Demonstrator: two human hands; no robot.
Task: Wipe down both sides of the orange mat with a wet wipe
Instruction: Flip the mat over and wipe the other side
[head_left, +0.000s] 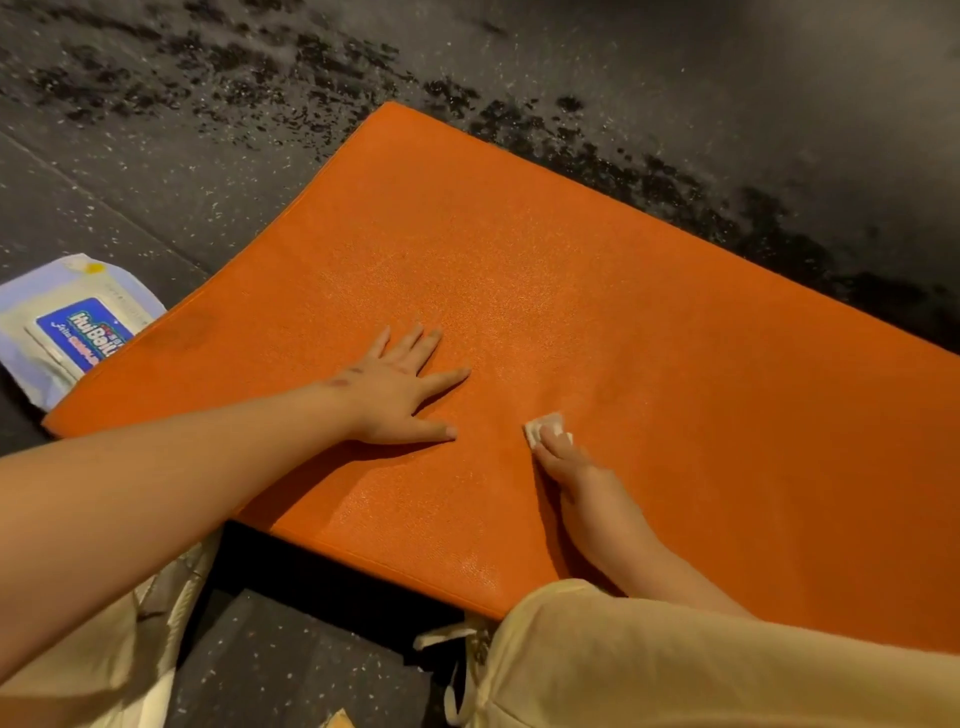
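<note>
A single head-worn, wide-angle view looks forward and steeply down from close above the orange mat (571, 270), which fills the middle. The floor (208, 171) shows at the far and left sides.

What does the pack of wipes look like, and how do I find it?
Find the big orange mat lying on the dark speckled floor. Follow it to its left edge, past the left hand pressed flat on it, and the wipes pack peeks out there. It is the only pale, soft packet, with a bright blue label on top.
</note>
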